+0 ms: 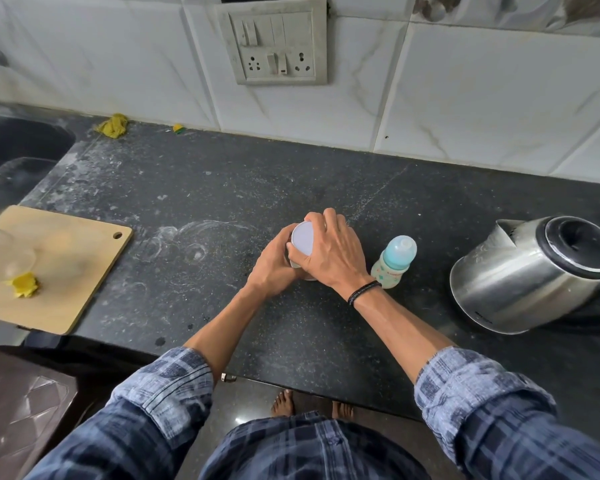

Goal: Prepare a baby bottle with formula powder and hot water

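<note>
Here, a black speckled stone counter (222,188), dusted with pale ring marks, runs under white marble-veined wall tiles (465,98) that carry a grey switch-and-socket plate (274,43). A dark sink (11,143) sits at the far left, with a pale wooden chopping board (77,271) near it.

Small print on the steel electric kettle with a black lid (520,278) and on the bottle's body is too small to read.

The small clear baby bottle with a light-blue teat top (394,261) stands upright on the counter, long axis vertical and teat up. It is between the kettle and the hands, just beside the right wrist.

The left hand (274,263) wraps the body of a white round-lidded tub (302,239) mid-counter, and the right hand (331,252) clasps its lid from above.
</note>
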A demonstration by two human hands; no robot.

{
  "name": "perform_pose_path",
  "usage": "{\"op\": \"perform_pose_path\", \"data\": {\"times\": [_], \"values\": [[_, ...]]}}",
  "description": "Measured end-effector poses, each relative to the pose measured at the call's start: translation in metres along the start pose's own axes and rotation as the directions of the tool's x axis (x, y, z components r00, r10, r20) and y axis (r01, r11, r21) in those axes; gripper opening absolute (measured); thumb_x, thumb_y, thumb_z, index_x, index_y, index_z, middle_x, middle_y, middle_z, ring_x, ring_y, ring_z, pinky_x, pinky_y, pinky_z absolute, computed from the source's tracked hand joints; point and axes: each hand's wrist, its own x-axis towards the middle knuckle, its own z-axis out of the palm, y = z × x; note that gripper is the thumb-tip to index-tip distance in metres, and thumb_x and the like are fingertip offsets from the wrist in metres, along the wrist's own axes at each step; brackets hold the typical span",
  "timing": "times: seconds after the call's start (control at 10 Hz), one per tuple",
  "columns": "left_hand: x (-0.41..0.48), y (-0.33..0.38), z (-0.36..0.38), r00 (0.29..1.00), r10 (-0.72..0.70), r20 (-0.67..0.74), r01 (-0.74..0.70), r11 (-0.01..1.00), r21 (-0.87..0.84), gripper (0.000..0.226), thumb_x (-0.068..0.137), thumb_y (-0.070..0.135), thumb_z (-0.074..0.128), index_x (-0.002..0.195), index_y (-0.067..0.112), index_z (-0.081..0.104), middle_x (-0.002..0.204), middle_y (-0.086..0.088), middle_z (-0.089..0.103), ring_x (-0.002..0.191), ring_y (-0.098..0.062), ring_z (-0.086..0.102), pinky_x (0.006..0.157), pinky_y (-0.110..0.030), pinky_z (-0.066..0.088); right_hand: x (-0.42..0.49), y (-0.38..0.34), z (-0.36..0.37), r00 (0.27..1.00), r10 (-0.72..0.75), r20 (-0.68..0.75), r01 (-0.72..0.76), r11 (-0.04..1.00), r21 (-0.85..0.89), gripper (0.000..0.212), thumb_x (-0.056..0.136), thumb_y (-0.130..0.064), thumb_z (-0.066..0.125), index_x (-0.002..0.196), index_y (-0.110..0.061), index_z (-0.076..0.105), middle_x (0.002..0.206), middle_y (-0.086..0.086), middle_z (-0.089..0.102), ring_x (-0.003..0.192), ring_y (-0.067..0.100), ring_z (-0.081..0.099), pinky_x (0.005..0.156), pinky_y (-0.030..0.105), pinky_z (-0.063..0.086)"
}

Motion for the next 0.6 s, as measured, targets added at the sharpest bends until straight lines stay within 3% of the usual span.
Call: {"op": "perform_pose_path", "data": {"times": [0.1, 0.2, 0.3, 0.5, 0.6], "values": [[0.002, -0.001, -0.003, 1.0, 0.018, 0.011, -0.018, 1.0, 0.014, 0.089, 0.068, 0.01, 0.091, 0.143, 0.027, 0.046, 0.125, 0.012, 0.062, 0.109, -0.001, 0.06, 0.086, -0.015, 0.049, 0.0, -0.002, -0.002, 1.0, 0.018, 0.01, -0.018, 1.0, 0.015, 0.071, 0.082, -0.072, 0.045, 0.126, -0.017, 0.053, 0.114, 0.008, 0.053, 0.095, 0.028, 0.056, 0.073, 0.041, 0.05], [0.005, -0.004, -0.005, 1.0, 0.009, 0.019, -0.01, 1.0, 0.019, 0.091, 0.066, 0.011, 0.091, 0.144, 0.028, 0.046, 0.126, 0.01, 0.064, 0.113, -0.014, 0.062, 0.096, -0.037, 0.054, -0.001, -0.002, -0.003, 0.999, 0.022, 0.024, -0.023, 1.0, 0.02, 0.072, 0.083, -0.073, 0.055, 0.128, -0.017, 0.052, 0.117, 0.009, 0.053, 0.098, 0.028, 0.056, 0.075, 0.041, 0.05], [0.007, -0.005, -0.008, 0.999, 0.025, 0.046, -0.026, 0.999, 0.027, 0.092, 0.065, 0.012, 0.091, 0.143, 0.03, 0.046, 0.126, 0.009, 0.063, 0.113, -0.018, 0.063, 0.097, -0.045, 0.054, -0.001, -0.003, -0.007, 0.998, 0.043, 0.043, -0.043, 0.999, 0.011, 0.076, 0.082, -0.076, 0.052, 0.132, -0.019, 0.049, 0.121, 0.009, 0.053, 0.102, 0.028, 0.055, 0.078, 0.043, 0.05], [0.007, -0.001, -0.015, 0.994, 0.073, 0.087, -0.074, 0.997, 0.013, 0.094, 0.069, 0.013, 0.091, 0.147, 0.028, 0.041, 0.131, 0.012, 0.057, 0.115, -0.014, 0.056, 0.09, -0.027, 0.049, -0.007, -0.004, -0.017, 0.993, 0.111, 0.042, -0.113, 0.992, 0.05, 0.079, 0.087, -0.078, 0.04, 0.144, -0.024, 0.045, 0.131, 0.007, 0.055, 0.111, 0.031, 0.054, 0.085, 0.049, 0.049], [0.008, 0.0, -0.018, 0.985, 0.106, 0.139, -0.104, 0.994, -0.021, 0.111, 0.064, 0.021, 0.095, 0.155, 0.025, 0.032, 0.141, 0.011, 0.049, 0.128, -0.012, 0.049, 0.104, -0.03, 0.048, -0.013, 0.003, -0.02, 0.985, 0.174, 0.0, -0.173, 0.978, 0.119, 0.064, 0.095, -0.062, 0.042, 0.143, -0.02, 0.048, 0.13, 0.01, 0.056, 0.111, 0.034, 0.055, 0.084, 0.049, 0.05]]}}
